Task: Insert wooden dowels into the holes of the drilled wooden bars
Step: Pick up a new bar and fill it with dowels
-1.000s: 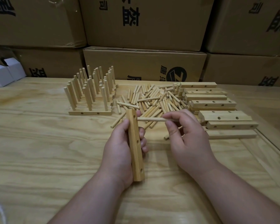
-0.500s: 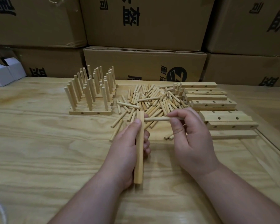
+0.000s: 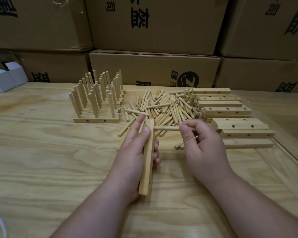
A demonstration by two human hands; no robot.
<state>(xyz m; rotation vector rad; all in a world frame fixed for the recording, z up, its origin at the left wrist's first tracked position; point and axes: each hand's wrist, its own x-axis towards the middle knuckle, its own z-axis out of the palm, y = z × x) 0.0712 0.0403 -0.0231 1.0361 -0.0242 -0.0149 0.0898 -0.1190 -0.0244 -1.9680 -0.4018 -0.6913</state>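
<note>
Since a second ago the bar (image 3: 148,155) has turned in the left hand (image 3: 132,158) so that its drilled face, then toward the camera, now points right, and the dowel (image 3: 167,128) now meets the bar's far end, where earlier it passed just behind it. Taking that bar as the landmark: far to its left and behind it, two small white boxes (image 3: 5,79) sit at the table's (image 3: 41,160) back edge. Nearer, behind and left of the bar, finished bars (image 3: 96,120) lie in rows with their dowels standing upright. The left hand grips the bar itself, thumb along its top-left face and fingers curled round its right side; it is held above the table, pointing away from the person. Just behind the bar's far end lies a loose pile of dowels (image 3: 165,107). To its right, the right hand (image 3: 201,148) pinches the single dowel between thumb and curled fingers, holding it level and crosswise, its left tip touching the bar's right face near the far end; whether the tip sits in a hole I cannot tell. Farther right and behind, empty drilled bars (image 3: 227,110) lie stacked side by side. Cardboard cartons (image 3: 155,69) form a wall behind everything.
</note>
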